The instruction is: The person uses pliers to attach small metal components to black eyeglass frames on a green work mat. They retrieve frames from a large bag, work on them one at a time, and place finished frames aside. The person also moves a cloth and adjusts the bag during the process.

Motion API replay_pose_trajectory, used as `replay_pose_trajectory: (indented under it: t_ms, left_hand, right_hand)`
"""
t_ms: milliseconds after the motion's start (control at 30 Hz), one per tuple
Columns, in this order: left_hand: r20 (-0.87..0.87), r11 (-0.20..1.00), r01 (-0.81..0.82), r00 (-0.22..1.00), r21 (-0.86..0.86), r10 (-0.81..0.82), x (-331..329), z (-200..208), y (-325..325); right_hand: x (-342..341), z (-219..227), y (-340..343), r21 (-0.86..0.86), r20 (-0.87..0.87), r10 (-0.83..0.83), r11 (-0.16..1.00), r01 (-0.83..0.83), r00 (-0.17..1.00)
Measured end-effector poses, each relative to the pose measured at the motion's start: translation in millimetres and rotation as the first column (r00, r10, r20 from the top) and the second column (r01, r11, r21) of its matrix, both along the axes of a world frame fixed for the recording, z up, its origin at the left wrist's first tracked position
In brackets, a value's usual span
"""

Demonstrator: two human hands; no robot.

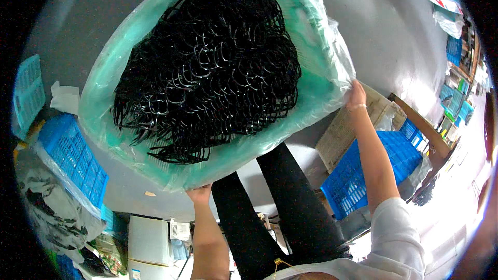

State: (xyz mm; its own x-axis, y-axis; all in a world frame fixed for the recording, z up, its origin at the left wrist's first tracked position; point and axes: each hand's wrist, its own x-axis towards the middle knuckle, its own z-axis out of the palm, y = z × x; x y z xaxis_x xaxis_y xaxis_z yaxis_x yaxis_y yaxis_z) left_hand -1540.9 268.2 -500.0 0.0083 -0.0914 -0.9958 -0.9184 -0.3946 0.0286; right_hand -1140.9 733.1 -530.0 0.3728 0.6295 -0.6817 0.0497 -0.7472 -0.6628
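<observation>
A green crate (315, 85) lined with a clear plastic bag (332, 36) fills the upper middle of the view. Inside it lies a large heap of thin, glossy black curved pieces (212, 72), looped and tangled together; their exact kind cannot be told. My left hand (199, 193) grips the crate's near edge from below, its fingertips hidden under the rim. At the right corner, my right hand (356, 95) is closed on the crate's edge and the bag's plastic there. The crate appears tilted and held above the grey floor, in front of my legs.
Blue crates stand at the left (72, 155) and right (373, 171). A worn beige crate (358, 127) is beside the right one. White paper (65, 97) lies by a light-blue basket (28, 96). A white cabinet-like box (148, 238) stands at the lower left. Shelving lines the far right.
</observation>
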Motion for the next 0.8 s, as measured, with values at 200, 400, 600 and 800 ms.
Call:
replay_pose_trajectory:
  t_ms: [200, 400, 600, 800]
  left_hand:
    - [-0.013, 0.985, 0.018, 1.0, 0.174, -0.016, 19.0, -1.4, 20.6]
    - [-0.123, 0.97, -0.036, 0.99, 0.24, 0.067, 44.3, -51.0, -0.2]
    - [-0.039, 0.876, -0.34, 0.926, 0.341, 0.375, 47.0, -60.9, -46.8]
    - [-0.268, 0.872, 0.042, 0.943, -0.488, -0.196, 14.2, -24.8, -103.3]
  right_hand:
    - [-118.9, 144.5, -33.0, -0.123, -0.463, -0.143, 0.988, 0.096, 0.875]
    - [-254.6, 156.9, -57.9, -0.224, -0.218, 0.888, 0.359, -0.906, 0.406]
    - [-278.1, 132.9, 8.8, 0.25, 0.308, 0.951, -0.075, -0.965, 0.006]
    - [-216.4, 60.0, 198.7, -0.078, 0.791, 0.549, 0.529, -0.845, 0.27]
